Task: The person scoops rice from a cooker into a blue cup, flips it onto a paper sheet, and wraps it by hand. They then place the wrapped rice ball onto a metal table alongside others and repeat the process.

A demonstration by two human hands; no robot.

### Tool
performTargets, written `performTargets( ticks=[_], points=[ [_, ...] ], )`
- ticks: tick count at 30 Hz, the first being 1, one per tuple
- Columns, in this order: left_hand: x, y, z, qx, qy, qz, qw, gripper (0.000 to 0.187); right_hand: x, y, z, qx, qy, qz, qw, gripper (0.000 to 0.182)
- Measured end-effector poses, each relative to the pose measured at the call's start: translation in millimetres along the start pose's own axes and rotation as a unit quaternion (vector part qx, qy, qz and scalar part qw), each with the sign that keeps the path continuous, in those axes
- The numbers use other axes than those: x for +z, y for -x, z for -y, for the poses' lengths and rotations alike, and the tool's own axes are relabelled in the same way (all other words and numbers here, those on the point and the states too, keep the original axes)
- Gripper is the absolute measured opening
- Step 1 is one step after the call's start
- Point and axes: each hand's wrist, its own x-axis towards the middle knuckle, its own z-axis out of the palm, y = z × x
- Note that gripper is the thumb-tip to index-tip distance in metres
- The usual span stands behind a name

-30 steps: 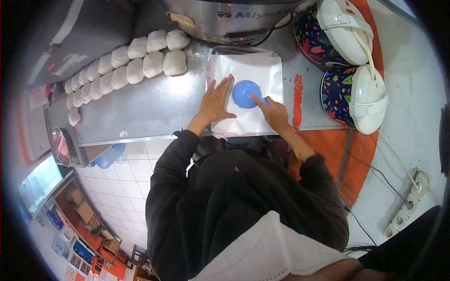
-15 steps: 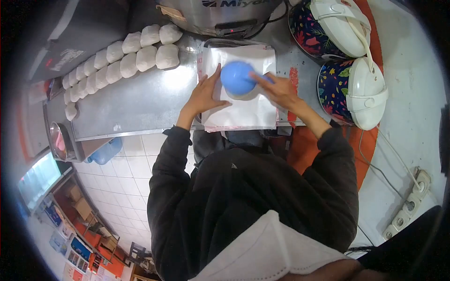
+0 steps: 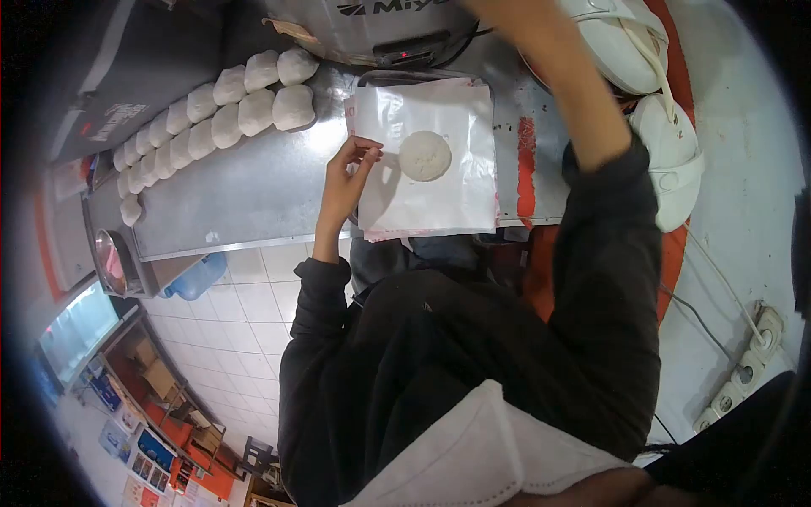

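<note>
A round white mound of rice (image 3: pixel 425 156) lies on a sheet of white paper (image 3: pixel 427 209) stacked over a tray. Over the paper's left edge is my left hand (image 3: pixel 353 165), its fingers curled in and their tips close to the thumb, with nothing visible between them. My right hand (image 3: pixel 507 13) reaches up past the top edge, blurred and mostly cut off, so its fingers and anything in them are hidden. Two rows of white wrapped bundles (image 3: pixel 226 125) run along the back left of the metal counter (image 3: pixel 253 198).
A silver appliance (image 3: pixel 372 38) stands behind the paper. Two lidded white containers (image 3: pixel 667 169) are at the right, partly behind my right arm. A metal bowl (image 3: pixel 110 258) sits far left, and a power strip (image 3: pixel 743 372) lies at the lower right.
The blue round scoop has left the view, exposing the rice. My right hand has moved up and out over the back. My left hand has drawn back left, its spread fingers now curled.
</note>
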Motion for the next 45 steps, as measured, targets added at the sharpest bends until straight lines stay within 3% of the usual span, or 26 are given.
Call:
performTargets(
  ticks=[2, 4, 6, 7, 9, 11, 15, 17, 19, 22, 23, 24, 25, 27, 28, 29, 31, 32, 34, 35, 37, 38, 40, 43, 44, 45],
  points=[
    [-3, 3, 3, -0.032, 0.015, -0.039, 0.999, 0.015, 2, 60, 37, 0.035, -0.120, -0.059, 0.990, 0.019],
    [-8, 1, 7, -0.016, 0.007, -0.051, 0.999, 0.015, 19, 133, 65, 0.142, -0.143, 0.044, 0.979, 0.034],
    [-6, -2, 7, -0.005, 0.002, -0.064, 0.998, 0.015, 48, 210, 79, 0.269, -0.135, 0.202, 0.932, 0.025],
    [-6, -8, 2, -0.009, -0.038, -0.038, 0.999, 0.014, 56, 232, 82, 0.270, -0.135, 0.203, 0.931, 0.025],
    [1, -24, 4, -0.015, -0.080, -0.007, 0.997, 0.013, 66, 263, 89, 0.258, 0.030, 0.285, 0.923, 0.034],
    [16, -48, 16, 0.133, -0.149, -0.004, 0.980, 0.010, 74, 281, 95, 0.270, 0.012, 0.295, 0.917, 0.034],
    [41, -94, 16, 0.280, -0.272, 0.047, 0.920, 0.022, 77, 301, 99, 0.223, -0.017, 0.291, 0.930, 0.032],
    [46, -106, 16, 0.281, -0.312, 0.056, 0.906, 0.029, 75, 305, 100, 0.217, -0.034, 0.264, 0.939, 0.030],
    [48, -117, 20, 0.351, -0.401, 0.073, 0.843, 0.032, 73, 308, 101, 0.208, -0.055, 0.237, 0.947, 0.029],
    [45, -123, 13, 0.326, -0.446, 0.100, 0.827, 0.033, 68, 302, 99, 0.213, -0.113, 0.188, 0.952, 0.030],
    [41, -124, -2, 0.326, -0.449, 0.101, 0.826, 0.033, 63, 290, 100, 0.333, -0.210, 0.123, 0.911, 0.034],
    [36, -125, -17, 0.247, -0.435, 0.195, 0.843, 0.032, 59, 279, 99, 0.444, -0.301, 0.055, 0.842, 0.039],
    [32, -124, -28, 0.162, -0.414, 0.286, 0.849, 0.032, 58, 273, 92, 0.446, -0.304, 0.055, 0.840, 0.039],
    [28, -117, -29, 0.149, -0.384, 0.302, 0.860, 0.032, 57, 273, 74, 0.536, -0.399, 0.148, 0.729, 0.050],
    [27, -117, -31, 0.141, -0.354, 0.313, 0.870, 0.032, 63, 284, 59, 0.549, -0.495, 0.195, 0.645, 0.049],
    [27, -118, -36, 0.142, -0.355, 0.316, 0.868, 0.032, 58, 279, 50, 0.552, -0.494, 0.193, 0.644, 0.049],
    [25, -120, -45, 0.000, -0.365, 0.395, 0.843, 0.038, 50, 269, 31, 0.513, -0.606, 0.260, 0.549, 0.044],
    [27, -124, -44, -0.002, -0.365, 0.397, 0.842, 0.038, 53, 270, 31, 0.514, -0.607, 0.259, 0.547, 0.044],
    [34, -141, -39, -0.062, -0.346, 0.540, 0.765, 0.049, 57, 274, 29, 0.435, -0.651, 0.341, 0.520, 0.039],
    [39, -147, -29, -0.061, -0.347, 0.541, 0.764, 0.049, 66, 282, 29, 0.437, -0.651, 0.339, 0.520, 0.039],
    [48, -152, -7, -0.064, -0.284, 0.531, 0.796, 0.062, 86, 300, 31, 0.392, -0.534, 0.362, 0.656, 0.033],
    [49, -151, -14, -0.044, -0.295, 0.545, 0.784, 0.064, 77, 290, 36, 0.393, -0.534, 0.360, 0.657, 0.033],
    [48, -141, 7, -0.010, -0.246, 0.541, 0.804, 0.062, 47, 274, 58, 0.619, -0.321, 0.326, 0.638, 0.029],
    [47, -122, 10, 0.023, -0.141, 0.553, 0.821, 0.056, 18, 295, 108, 0.624, -0.270, 0.280, 0.677, 0.026],
    [44, -111, -11, -0.026, -0.145, 0.546, 0.825, 0.053, 14, 299, 121, 0.624, -0.270, 0.280, 0.678, 0.026],
    [42, -102, -32, -0.075, -0.148, 0.538, 0.827, 0.051, 12, 302, 135, 0.648, -0.278, 0.194, 0.682, 0.023]
  ],
)
